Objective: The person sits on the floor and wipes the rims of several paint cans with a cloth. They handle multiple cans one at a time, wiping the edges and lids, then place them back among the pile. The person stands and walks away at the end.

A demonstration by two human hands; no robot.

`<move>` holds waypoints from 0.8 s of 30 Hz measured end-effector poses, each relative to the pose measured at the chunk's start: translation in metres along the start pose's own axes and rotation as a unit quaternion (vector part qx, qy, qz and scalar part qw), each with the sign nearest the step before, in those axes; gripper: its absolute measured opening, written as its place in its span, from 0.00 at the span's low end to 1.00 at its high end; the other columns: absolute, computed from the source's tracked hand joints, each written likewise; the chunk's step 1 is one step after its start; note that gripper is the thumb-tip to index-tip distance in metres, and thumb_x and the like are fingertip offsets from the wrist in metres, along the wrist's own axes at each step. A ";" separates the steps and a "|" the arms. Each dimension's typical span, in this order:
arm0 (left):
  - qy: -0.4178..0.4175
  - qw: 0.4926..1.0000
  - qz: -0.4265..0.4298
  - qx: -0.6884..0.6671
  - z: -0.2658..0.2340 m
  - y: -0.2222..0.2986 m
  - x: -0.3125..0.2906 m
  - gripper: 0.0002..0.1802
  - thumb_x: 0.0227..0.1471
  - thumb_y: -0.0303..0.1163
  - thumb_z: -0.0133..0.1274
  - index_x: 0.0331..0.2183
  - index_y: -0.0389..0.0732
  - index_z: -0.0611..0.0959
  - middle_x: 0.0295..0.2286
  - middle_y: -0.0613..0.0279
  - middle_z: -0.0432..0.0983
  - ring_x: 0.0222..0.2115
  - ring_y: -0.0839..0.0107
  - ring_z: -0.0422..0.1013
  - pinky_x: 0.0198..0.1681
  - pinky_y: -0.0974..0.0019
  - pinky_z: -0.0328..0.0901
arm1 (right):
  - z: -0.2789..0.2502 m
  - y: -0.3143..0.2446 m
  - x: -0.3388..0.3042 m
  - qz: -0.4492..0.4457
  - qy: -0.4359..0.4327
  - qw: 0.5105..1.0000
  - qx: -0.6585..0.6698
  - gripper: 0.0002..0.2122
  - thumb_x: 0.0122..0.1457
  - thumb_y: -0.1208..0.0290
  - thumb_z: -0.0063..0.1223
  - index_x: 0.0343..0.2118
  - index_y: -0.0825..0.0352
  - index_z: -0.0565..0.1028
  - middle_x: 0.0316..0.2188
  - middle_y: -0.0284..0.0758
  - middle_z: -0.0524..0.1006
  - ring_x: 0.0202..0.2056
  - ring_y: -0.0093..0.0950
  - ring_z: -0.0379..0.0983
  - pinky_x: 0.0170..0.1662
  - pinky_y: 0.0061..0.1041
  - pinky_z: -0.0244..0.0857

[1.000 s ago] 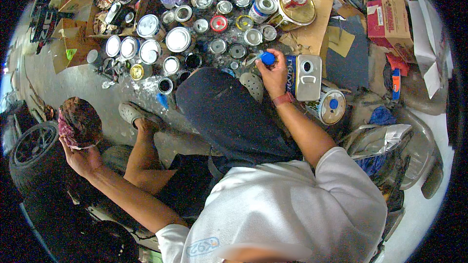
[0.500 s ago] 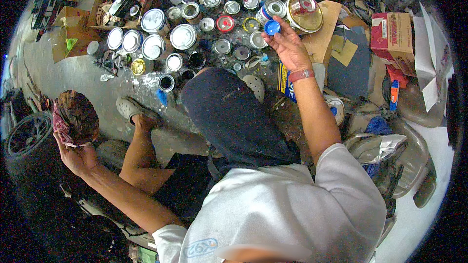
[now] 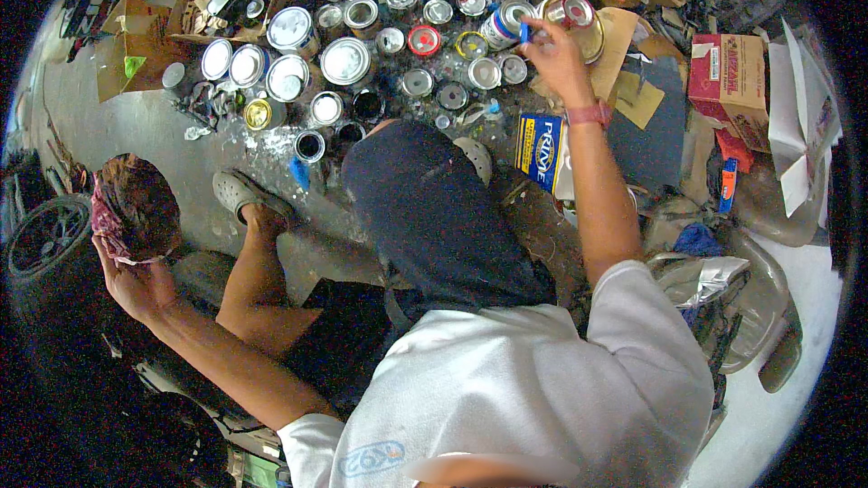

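My right hand (image 3: 558,59), at the upper right, pinches a small round blue lid (image 3: 524,33) that shows edge-on. It is beside a tilted paint can (image 3: 495,33) with a white and blue side; whether they touch I cannot tell. A larger gold-rimmed can (image 3: 594,43) stands behind the fingers. At the left, my left hand (image 3: 140,289) is closed at the lower side of a round, dark brown thing (image 3: 145,203) whose kind I cannot make out. A pinkish-red patterned cloth (image 3: 106,215) lies along its left side.
Several paint cans (image 3: 346,61) and lids crowd the stained floor ahead. A blue-and-yellow box (image 3: 542,152) stands near my right forearm, with a red-and-brown carton (image 3: 728,72) farther right. A car wheel (image 3: 50,235) is at the far left. My bent knee (image 3: 416,199) fills the middle.
My right hand has turned over, so the blue lid now shows its edge instead of its face, and moved slightly up and right. My left hand stays nearly in place, holding the brown thing.
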State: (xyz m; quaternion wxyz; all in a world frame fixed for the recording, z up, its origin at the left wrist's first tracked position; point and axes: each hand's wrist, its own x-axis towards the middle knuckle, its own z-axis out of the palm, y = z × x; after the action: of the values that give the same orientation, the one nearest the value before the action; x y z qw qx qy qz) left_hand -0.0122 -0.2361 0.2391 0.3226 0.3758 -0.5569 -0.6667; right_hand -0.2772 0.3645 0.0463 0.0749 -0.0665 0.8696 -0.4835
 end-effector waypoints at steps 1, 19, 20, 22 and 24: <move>0.000 1.000 -0.001 0.018 -0.002 0.000 0.002 0.25 0.70 0.29 0.40 0.65 0.39 0.69 0.62 0.50 0.67 0.60 0.49 0.67 0.65 0.41 0.62 | -0.006 0.002 0.010 -0.025 0.036 0.992 -0.120 0.21 0.58 0.81 0.58 0.56 0.64 0.76 0.50 0.42 0.79 0.51 0.42 0.78 0.54 0.37 0.73; 0.029 0.999 0.022 -0.027 0.024 0.012 -0.020 0.25 0.70 0.33 0.39 0.65 0.39 0.69 0.64 0.50 0.65 0.62 0.48 0.64 0.65 0.36 0.59 | -0.002 0.046 0.103 -0.129 -0.105 0.867 -0.471 0.19 0.49 0.77 0.64 0.47 0.63 0.82 0.43 0.47 0.80 0.48 0.48 0.76 0.55 0.43 0.71; 0.020 0.999 0.033 -0.021 0.027 0.011 -0.021 0.26 0.70 0.34 0.39 0.65 0.40 0.68 0.64 0.50 0.64 0.63 0.47 0.64 0.65 0.35 0.58 | 0.000 0.048 0.104 -0.110 -0.102 0.861 -0.487 0.19 0.50 0.76 0.64 0.47 0.63 0.82 0.43 0.47 0.80 0.48 0.48 0.76 0.55 0.43 0.71; -0.229 0.958 -0.073 -0.156 0.039 0.013 -0.024 0.26 0.70 0.37 0.40 0.65 0.40 0.69 0.64 0.50 0.64 0.63 0.48 0.63 0.66 0.35 0.57 | 0.003 0.052 0.107 -0.092 -0.096 0.865 -0.485 0.19 0.50 0.75 0.65 0.47 0.64 0.82 0.42 0.48 0.80 0.48 0.49 0.77 0.54 0.44 0.71; -0.258 0.947 -0.094 -0.168 0.051 0.018 -0.035 0.27 0.70 0.39 0.40 0.64 0.40 0.70 0.64 0.50 0.65 0.63 0.50 0.64 0.66 0.36 0.57 | 0.004 0.055 0.106 -0.068 -0.086 0.865 -0.491 0.18 0.50 0.73 0.66 0.47 0.64 0.82 0.41 0.49 0.81 0.47 0.49 0.77 0.54 0.44 0.71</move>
State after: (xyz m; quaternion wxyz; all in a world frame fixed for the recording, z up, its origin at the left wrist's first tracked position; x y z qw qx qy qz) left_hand -0.0381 -0.1842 0.2664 0.1626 0.1815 -0.4632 -0.8521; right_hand -0.3827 0.3703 -0.0098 0.0743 -0.1945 0.9780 0.0092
